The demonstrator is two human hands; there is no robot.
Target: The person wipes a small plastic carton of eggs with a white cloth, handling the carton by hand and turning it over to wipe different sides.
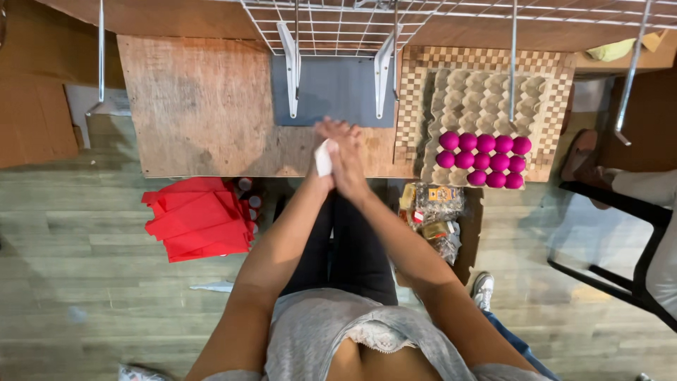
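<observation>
My left hand [326, 144] and my right hand [350, 159] are pressed together over the near edge of the wooden board [204, 106]. Between the palms sits a small white object [323, 159], perhaps an egg or a cloth; most of it is hidden. A grey egg tray [486, 99] lies to the right on a checkered board [412, 106], with several magenta eggs [485, 159] in its near rows.
A dark grey plate [338, 88] with two white brackets lies under a wire rack [338, 25]. Red folded sheets [199, 219] are stacked on the floor at left. Packaged goods [436, 219] lie at right. Another person's foot [582, 155] and a black stool [635, 240] are far right.
</observation>
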